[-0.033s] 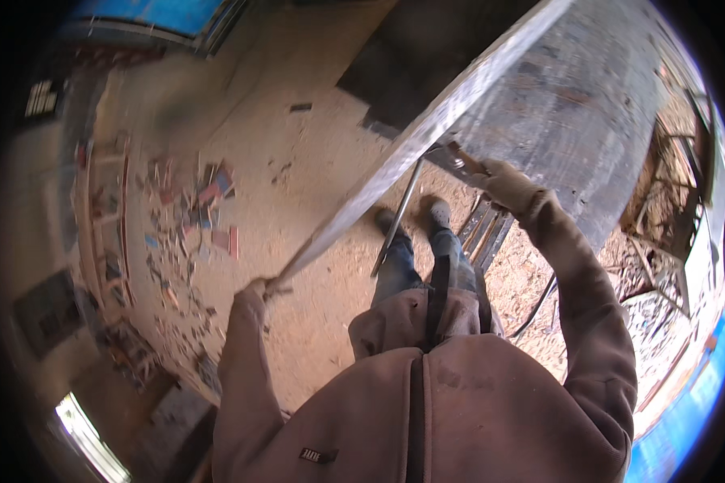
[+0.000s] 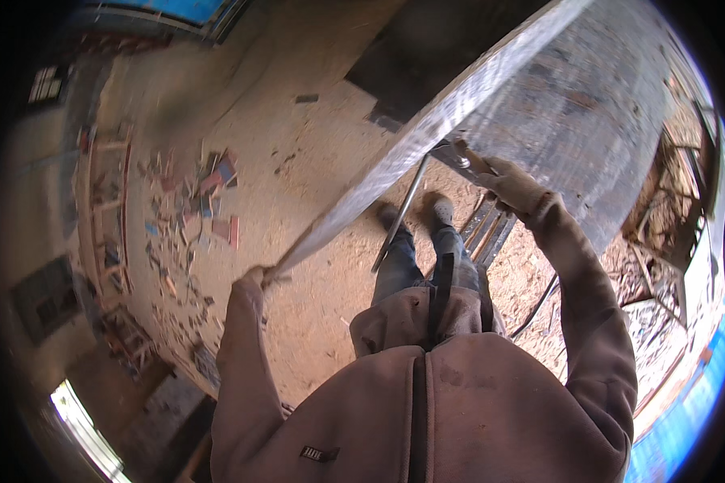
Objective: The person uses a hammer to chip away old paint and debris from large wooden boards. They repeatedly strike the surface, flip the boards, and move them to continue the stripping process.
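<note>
Nothing has visibly moved since the earlier frame: the large grey weathered wooden board [image 2: 532, 105] stays tilted over the sawdust-strewn floor [image 2: 314, 169]. The left hand [image 2: 256, 276] grasps its near-left corner; the gloved right hand [image 2: 503, 181] clasps its right edge, above the slim metal rod [image 2: 401, 211].

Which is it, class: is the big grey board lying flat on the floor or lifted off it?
Lifted and tilted. The board is held by the left hand and right hand, above the shoes.
</note>
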